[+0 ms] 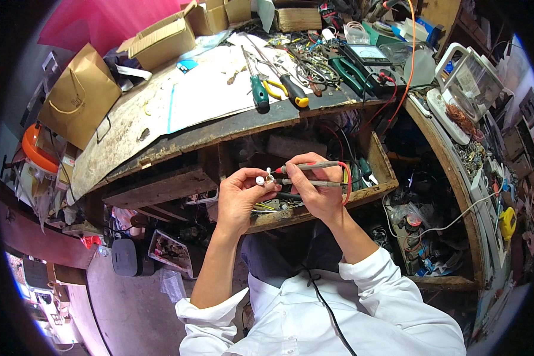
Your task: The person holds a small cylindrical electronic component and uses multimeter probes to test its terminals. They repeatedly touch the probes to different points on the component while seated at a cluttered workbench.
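Observation:
My left hand [241, 193] pinches a small white and metal part [263, 178] over an open wooden drawer [381, 172]. My right hand [317, 187] grips two grey meter probes [310, 174], one above the other, their tips touching the small part. A red lead [347, 185] loops from the probes around my right hand. The multimeter [371, 57] lies on the bench top at the back right.
On the worn workbench [136, 127] lie a green-handled screwdriver [258, 89], a yellow-and-black-handled one [293, 90], green pliers [347, 71], white paper and cardboard boxes [163, 41]. A brown paper bag [80, 95] stands at left, a scale [466, 89] at right.

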{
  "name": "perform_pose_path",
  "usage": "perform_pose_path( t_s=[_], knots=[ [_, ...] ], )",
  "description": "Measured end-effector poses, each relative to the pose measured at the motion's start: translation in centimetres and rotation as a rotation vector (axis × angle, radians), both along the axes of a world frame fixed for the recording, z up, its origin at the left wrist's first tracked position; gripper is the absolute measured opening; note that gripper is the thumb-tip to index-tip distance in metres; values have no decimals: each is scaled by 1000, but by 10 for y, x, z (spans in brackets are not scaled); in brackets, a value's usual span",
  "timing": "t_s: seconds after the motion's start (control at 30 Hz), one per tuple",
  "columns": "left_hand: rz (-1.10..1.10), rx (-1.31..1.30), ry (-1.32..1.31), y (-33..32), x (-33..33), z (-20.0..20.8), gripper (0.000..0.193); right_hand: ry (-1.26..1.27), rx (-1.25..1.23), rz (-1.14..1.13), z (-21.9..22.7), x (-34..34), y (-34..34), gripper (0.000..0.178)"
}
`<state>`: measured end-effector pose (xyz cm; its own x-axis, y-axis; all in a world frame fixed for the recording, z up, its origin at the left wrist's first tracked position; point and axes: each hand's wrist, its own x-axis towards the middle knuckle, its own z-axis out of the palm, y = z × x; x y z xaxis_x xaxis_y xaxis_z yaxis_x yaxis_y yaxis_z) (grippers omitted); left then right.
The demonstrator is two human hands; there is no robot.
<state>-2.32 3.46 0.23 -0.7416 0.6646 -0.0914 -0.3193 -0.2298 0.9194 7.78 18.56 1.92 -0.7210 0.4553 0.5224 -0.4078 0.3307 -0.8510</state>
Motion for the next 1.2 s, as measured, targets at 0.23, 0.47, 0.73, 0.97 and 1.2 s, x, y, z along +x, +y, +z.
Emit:
perform_pose_path(
  t_s=[0.23,0.47,0.73,0.97,1.2],
  knots=[
    [2,-9,4,-1,1,1,17,-13,-1,5,0,1,0,7],
    [6,0,5,0,1,1,17,-23,-40,2,2,1,-1,7],
    [14,-16,28,2,1,2,17,-29,4,-13,3,0,2,6],
    [2,9,6,1,0,-1,18,-53,-91,6,5,2,-2,6],
    [2,-9,7,0,0,0,19,-31,-30,-9,2,0,-1,7]
  ],
)
